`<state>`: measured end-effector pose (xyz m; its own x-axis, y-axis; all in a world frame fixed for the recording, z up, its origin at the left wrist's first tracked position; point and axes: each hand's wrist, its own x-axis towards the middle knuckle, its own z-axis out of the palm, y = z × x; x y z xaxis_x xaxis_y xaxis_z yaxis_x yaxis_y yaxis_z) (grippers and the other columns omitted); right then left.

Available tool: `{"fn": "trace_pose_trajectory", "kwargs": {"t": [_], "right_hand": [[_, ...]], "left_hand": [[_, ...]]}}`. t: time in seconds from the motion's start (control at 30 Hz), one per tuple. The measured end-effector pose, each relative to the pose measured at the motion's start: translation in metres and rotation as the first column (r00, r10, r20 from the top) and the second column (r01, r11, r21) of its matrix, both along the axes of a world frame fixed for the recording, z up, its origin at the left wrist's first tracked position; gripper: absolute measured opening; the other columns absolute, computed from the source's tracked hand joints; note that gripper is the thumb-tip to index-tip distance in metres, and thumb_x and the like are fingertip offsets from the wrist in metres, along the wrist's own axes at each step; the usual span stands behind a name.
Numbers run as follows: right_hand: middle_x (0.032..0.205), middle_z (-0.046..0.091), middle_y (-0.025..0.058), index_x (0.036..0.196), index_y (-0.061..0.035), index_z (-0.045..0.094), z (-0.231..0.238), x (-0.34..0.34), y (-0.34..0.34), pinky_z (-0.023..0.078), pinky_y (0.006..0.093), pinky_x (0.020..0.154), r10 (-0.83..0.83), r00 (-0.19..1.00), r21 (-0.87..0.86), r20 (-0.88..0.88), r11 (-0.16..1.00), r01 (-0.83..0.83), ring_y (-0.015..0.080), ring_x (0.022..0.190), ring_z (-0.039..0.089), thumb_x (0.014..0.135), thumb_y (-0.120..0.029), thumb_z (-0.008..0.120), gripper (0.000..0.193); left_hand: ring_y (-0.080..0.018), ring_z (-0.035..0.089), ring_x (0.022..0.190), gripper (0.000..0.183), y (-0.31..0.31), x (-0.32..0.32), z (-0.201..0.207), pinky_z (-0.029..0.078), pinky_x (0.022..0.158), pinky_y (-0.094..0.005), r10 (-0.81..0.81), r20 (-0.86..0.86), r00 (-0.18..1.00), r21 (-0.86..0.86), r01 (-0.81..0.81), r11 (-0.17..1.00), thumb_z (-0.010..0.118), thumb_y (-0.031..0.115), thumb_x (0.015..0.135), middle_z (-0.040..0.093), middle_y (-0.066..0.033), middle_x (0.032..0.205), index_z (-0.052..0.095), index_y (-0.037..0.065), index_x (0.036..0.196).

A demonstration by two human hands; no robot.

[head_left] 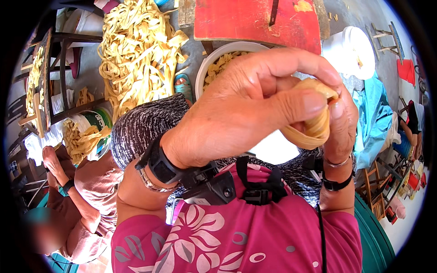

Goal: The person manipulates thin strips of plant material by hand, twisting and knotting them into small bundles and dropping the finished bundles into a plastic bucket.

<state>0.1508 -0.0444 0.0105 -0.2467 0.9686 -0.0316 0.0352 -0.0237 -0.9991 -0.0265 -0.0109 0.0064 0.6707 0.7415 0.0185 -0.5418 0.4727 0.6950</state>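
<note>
In front of my chest, both hands are closed on one pale-yellow, leathery strip (pixel 314 123), which looks like a preserved vegetable and is bent into a loop or roll. My left hand (pixel 246 104) pinches its upper part between thumb and curled fingers. Fingers of my right hand (pixel 343 120) press against its right side, the thumb tip near the left thumb. The loop's lower bend hangs under the fingertips. My left palm partly covers a white tub (pixel 201 75) holding many small rolled yellow pieces (pixel 221 66).
A large heap of long yellow strips (pixel 134 50) lies at the far left. Beyond my hands is a red board (pixel 259 22), with a white bucket (pixel 359 52) to its right. At left, a co-worker (pixel 86 195) sits beside a bucket of strips (pixel 79 139). Blue sheeting (pixel 375 118) hangs at right.
</note>
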Motion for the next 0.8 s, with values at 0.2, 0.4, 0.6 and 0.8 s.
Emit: {"fn": "trace_pose_trajectory", "kwargs": {"t": [0.2,0.4,0.6,0.8], "right_hand": [[0.101,0.057,0.0088,0.112,0.0037,0.051,-0.002,0.011,-0.002,0.042,0.0252,0.081,-0.074,0.997,-0.078,0.020,0.994,0.076,0.0125,0.092,0.053,0.092,-0.036,0.043,0.045],[0.091,0.056,0.0054,0.102,0.0022,0.053,0.002,-0.001,-0.002,0.040,0.0230,0.074,-0.139,0.989,-0.092,0.047,0.985,0.143,0.0098,0.083,0.051,0.093,-0.034,0.042,0.039],[0.083,0.056,0.0031,0.102,0.0021,0.053,-0.005,0.006,-0.001,0.042,0.0223,0.067,0.033,0.991,-0.046,0.133,0.999,-0.027,0.0086,0.074,0.052,0.095,-0.033,0.042,0.037],[0.098,0.056,0.0065,0.115,-0.0017,0.043,-0.016,0.002,-0.002,0.046,0.0232,0.070,-0.131,0.989,-0.034,0.064,0.990,0.134,0.0096,0.076,0.055,0.094,-0.041,0.045,0.045]], "left_hand": [[-0.0095,0.056,0.093,0.022,-0.009,0.011,0.004,0.045,0.083,-0.0248,0.125,0.064,0.990,-0.020,-0.124,0.992,0.051,0.003,0.089,0.060,-0.0052,0.095,0.054,-0.002,0.110],[-0.0173,0.058,0.083,0.029,-0.006,0.012,-0.006,0.047,0.076,-0.0295,0.313,-0.115,0.943,0.417,-0.240,0.877,0.057,0.004,0.082,0.059,-0.0099,0.094,0.053,0.001,0.111],[-0.0341,0.054,0.076,0.034,-0.009,0.015,-0.013,0.045,0.068,-0.0389,0.641,-0.325,0.696,0.777,-0.191,0.601,0.066,0.016,0.076,0.055,-0.0146,0.082,0.056,0.005,0.107],[-0.0221,0.058,0.074,0.023,-0.011,0.024,-0.025,0.047,0.064,-0.0331,0.511,-0.286,0.811,0.505,-0.326,0.799,0.056,0.022,0.088,0.058,-0.0108,0.084,0.059,0.003,0.101]]}}
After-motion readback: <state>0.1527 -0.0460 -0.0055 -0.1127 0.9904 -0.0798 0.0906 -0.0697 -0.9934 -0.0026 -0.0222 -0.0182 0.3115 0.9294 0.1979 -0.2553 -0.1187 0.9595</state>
